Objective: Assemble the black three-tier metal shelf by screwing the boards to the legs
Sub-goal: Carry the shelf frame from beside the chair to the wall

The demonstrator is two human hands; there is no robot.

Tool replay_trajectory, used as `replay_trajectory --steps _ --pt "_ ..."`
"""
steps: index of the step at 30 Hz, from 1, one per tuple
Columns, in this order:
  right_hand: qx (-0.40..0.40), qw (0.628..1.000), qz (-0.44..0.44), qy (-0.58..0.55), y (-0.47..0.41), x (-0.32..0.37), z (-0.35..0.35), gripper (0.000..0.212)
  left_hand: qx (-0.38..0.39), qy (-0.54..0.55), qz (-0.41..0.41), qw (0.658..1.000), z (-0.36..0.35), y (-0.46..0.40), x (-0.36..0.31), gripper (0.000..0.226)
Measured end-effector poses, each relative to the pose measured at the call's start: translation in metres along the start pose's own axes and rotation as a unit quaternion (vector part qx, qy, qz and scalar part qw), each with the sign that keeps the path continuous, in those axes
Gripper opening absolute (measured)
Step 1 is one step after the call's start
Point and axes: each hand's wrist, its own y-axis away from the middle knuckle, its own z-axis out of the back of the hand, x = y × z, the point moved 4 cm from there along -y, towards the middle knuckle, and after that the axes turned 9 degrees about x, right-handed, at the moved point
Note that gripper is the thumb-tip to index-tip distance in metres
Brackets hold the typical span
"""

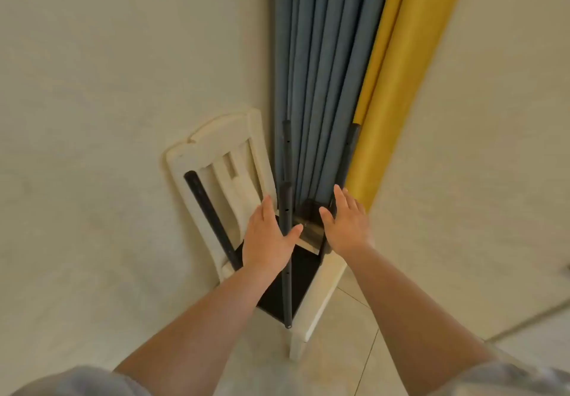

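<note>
A black shelf board point(300, 275) rests on the seat of a white chair point(212, 149), with several black legs standing up from its corners. The nearest leg point(286, 260) rises between my hands and shows small screw holes. Another leg point(209, 213) leans at the left, one more point(287, 149) stands at the back, and a fourth point(348, 155) is at the right. My left hand point(268, 238) is held flat with straight fingers just left of the nearest leg, thumb beside it. My right hand point(347, 223) is flat and spread near the right leg. Neither hand grips anything.
Blue curtain folds point(320, 71) and a yellow curtain point(398, 81) hang behind the chair in the corner. A cream wall point(123, 87) is on the left. Pale floor tiles point(339, 364) lie below, to the right of the chair's front leg.
</note>
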Motion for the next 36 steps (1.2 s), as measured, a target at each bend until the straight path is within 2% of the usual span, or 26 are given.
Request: replay_trajectory --steps 4,7,10,15,19,23,29,33,36 --pt "0.034 0.999 -0.028 -0.026 -0.031 -0.016 0.01 0.061 -0.043 0.162 0.096 0.981 -0.018 -0.014 0.002 0.08" --pt "0.061 0.997 -0.021 -0.052 -0.058 -0.028 0.021 0.061 -0.089 0.228 0.155 0.957 -0.048 -0.017 0.007 0.07" --pt "0.096 0.994 0.005 -0.055 -0.084 -0.04 0.03 0.06 -0.141 0.227 0.186 0.946 -0.072 -0.022 0.008 0.06" --pt "0.124 0.991 0.045 -0.033 -0.118 -0.054 0.04 0.062 -0.23 0.26 0.235 0.908 -0.083 -0.031 -0.01 0.049" --pt "0.138 0.99 0.034 -0.017 -0.142 -0.058 0.039 0.066 -0.282 0.247 0.257 0.891 -0.077 -0.041 -0.013 0.031" --pt "0.138 0.989 0.012 -0.058 -0.165 -0.057 0.04 0.064 -0.306 0.214 0.27 0.888 -0.074 -0.05 -0.011 0.023" --pt "0.136 0.977 -0.056 -0.152 -0.207 -0.066 0.049 0.063 -0.329 0.264 0.28 0.862 -0.07 -0.071 -0.018 0.017" --pt "0.112 0.967 -0.056 -0.221 -0.23 -0.063 0.057 0.061 -0.323 0.256 0.282 0.866 -0.065 -0.08 -0.021 0.015" --pt "0.087 0.954 -0.055 -0.28 -0.239 -0.064 0.061 0.051 -0.313 0.246 0.283 0.873 -0.063 -0.082 -0.021 0.014"
